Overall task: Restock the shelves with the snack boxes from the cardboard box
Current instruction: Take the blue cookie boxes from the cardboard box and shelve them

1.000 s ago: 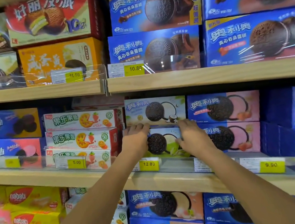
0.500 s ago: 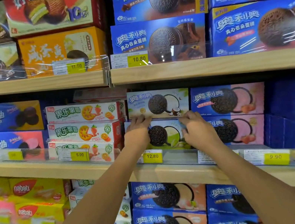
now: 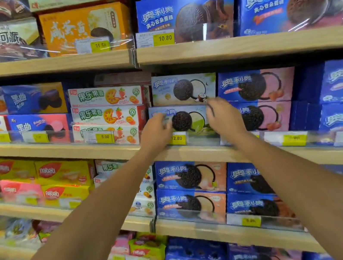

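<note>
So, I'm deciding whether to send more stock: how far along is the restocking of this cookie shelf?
Done: the upper green box sits on top of its stack, beside the pink boxes. In hand: the left hand and right hand are at the ends of the lower green box, their grip blurred. Left: unclear, as the cardboard box is out of view.

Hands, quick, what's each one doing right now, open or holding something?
Left hand: against the left end of the green cookie box; too blurred to tell.
Right hand: fingers curled on its top right corner, holding it.
</note>
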A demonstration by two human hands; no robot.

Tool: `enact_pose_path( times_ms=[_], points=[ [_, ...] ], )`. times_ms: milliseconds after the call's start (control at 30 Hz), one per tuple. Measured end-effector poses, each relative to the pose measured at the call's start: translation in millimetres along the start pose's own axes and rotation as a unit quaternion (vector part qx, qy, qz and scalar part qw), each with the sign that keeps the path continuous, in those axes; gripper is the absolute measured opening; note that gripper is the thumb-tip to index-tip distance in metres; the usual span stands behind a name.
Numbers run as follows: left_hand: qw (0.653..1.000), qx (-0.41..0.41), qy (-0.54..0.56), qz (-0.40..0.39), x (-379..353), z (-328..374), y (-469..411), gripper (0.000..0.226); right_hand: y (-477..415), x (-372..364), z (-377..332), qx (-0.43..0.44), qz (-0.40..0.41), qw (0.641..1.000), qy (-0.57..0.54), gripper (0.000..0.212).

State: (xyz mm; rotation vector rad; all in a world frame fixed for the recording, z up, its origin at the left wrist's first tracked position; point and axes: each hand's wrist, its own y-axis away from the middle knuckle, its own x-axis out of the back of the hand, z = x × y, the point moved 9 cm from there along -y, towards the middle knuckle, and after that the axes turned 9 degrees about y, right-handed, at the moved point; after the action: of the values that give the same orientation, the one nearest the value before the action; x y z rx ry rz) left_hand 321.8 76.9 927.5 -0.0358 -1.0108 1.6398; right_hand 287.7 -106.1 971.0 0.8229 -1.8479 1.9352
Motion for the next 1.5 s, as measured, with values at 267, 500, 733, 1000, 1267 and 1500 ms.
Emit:
enact_pose_path(
  times_ms=[267, 500, 733, 1000, 1267, 1500],
  points=[
    [0.991, -0.126, -0.008, -0.037, -12, -8, 101, 0.052, 111, -10, -65, 0.202, 0.005, 0.979, -0.018, 0.031],
    [0.964, -0.022, -0.093, -0.247, -59, -107, 234, 0.05, 241, -87, -106, 0.242, -0.18, 0.952, -0.06, 0.026],
    [0.895, 0.182, -0.095, -0.397, -98, -224, 397, 0.039, 414, -196, -121, 0.146, -0.476, 0.859, -0.117, 0.03],
    [0.766, 0.314, -0.139, -0.544, -157, -308, 584, 0.05, 638, -267, -92, 0.001, -0.723, 0.68, -0.122, 0.024],
    [0.685, 0.362, -0.122, -0.62, -221, -364, 754, 0.051, 848, -321, -98, -0.117, -0.812, 0.558, -0.129, 0.027],
    [0.651, 0.454, -0.066, -0.604, -272, -422, 882, 0.069, 991, -372, -125, -0.089, -0.837, 0.521, -0.139, 0.033]
  ],
)
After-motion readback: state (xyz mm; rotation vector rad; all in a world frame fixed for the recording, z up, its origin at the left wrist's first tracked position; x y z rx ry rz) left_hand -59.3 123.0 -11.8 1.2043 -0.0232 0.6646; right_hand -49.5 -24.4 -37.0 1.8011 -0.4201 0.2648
